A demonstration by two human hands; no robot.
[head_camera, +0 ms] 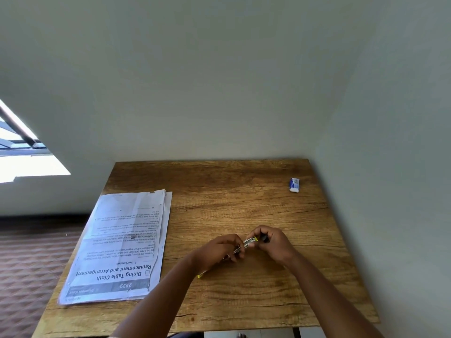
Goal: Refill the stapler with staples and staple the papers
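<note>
- Head view: wooden table pushed into a wall corner, seen from above.
- Both hands meet over the table's middle-near area, holding one small stapler between them, lifted just off the wood or barely above it; cannot tell if it touches.
- Left hand: fingers curled, pinching the metal end of the stapler. A yellow-tipped bit pokes out under the left wrist; cannot tell what it is.
- Right hand: fingers curled round the other end, where a yellow/white label and a black tip show.
- Whether the stapler is opened or loaded: too small to tell.
- Papers: loose stack of printed sheets on the left part of the table, text upside down to the camera, edges slightly fanned, near corner at the table's left edge. Well apart from the hands.
- Small blue-and-white staple box: far right of the table, near the wall, well apart from everything else.
</note>
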